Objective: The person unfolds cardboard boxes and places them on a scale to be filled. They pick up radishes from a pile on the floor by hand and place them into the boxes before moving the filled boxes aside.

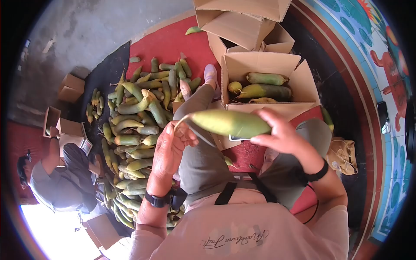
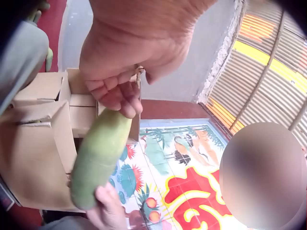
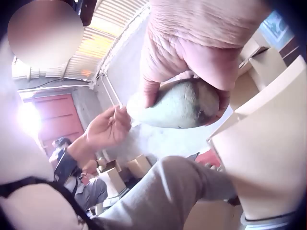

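A large green radish (image 1: 227, 123) lies sideways above the lap in the head view, its thin root tail to the left. My right hand (image 1: 282, 133) grips it round the thick end, thumb on the near side. At the other end my left hand (image 1: 167, 149) pinches the root tail between fingers and thumb. The left wrist view shows the tail running up into the curled left fingers (image 2: 125, 100). In the right wrist view the cut, brownish thick end of the radish (image 3: 182, 104) shows beneath the right palm.
An open cardboard box (image 1: 264, 60) ahead holds several green radishes. A big heap of green radishes (image 1: 138, 130) covers the floor on the left. More cartons (image 1: 242, 30) stand behind the box. At far left another person (image 1: 65, 182) sits among boxes.
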`<state>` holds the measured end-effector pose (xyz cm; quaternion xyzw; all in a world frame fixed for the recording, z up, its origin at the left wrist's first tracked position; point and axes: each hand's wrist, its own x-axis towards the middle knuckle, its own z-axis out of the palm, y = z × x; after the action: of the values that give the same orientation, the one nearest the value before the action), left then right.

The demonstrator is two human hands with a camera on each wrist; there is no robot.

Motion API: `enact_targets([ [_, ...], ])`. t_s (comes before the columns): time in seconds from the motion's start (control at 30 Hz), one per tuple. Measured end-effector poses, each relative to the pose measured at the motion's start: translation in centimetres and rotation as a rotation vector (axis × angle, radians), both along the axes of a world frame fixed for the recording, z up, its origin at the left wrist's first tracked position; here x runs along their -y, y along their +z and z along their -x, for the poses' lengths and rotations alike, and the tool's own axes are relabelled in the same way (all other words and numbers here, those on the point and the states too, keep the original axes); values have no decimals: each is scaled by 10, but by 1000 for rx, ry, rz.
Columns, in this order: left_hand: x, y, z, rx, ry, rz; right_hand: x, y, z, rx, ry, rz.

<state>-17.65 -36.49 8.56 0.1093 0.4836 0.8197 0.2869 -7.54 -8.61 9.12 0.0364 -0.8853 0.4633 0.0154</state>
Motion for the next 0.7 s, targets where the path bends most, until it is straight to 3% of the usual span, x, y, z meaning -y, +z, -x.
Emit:
enact_targets([
  [0.1, 6, -31, 11, 35, -105, 24, -37, 10, 7, -129, -201, -156],
  [0.17, 6, -48, 12, 123, -132, 104, -64, 17, 12, -87, -361, -94],
  [0.27, 8, -73, 12, 197, -149, 109, -104, 29, 22, 27, -445, -495],
  [0.37, 7, -83, 13, 260, -148, 86, -139, 6, 28, 198, -429, -814],
  [0.5, 5, -84, 17, 293, -157, 98, -142, -18, 48, 458, -385, -811],
  [0.57, 3, -83, 19, 299, -157, 116, -131, -22, 62, 593, -242, -780],
  [0.63, 1, -82, 18, 284, -158, 135, -130, -41, 68, 531, -202, -775],
  [0.7, 2, -82, 18, 283, -154, 143, -128, -53, 73, 419, -176, -612],
])
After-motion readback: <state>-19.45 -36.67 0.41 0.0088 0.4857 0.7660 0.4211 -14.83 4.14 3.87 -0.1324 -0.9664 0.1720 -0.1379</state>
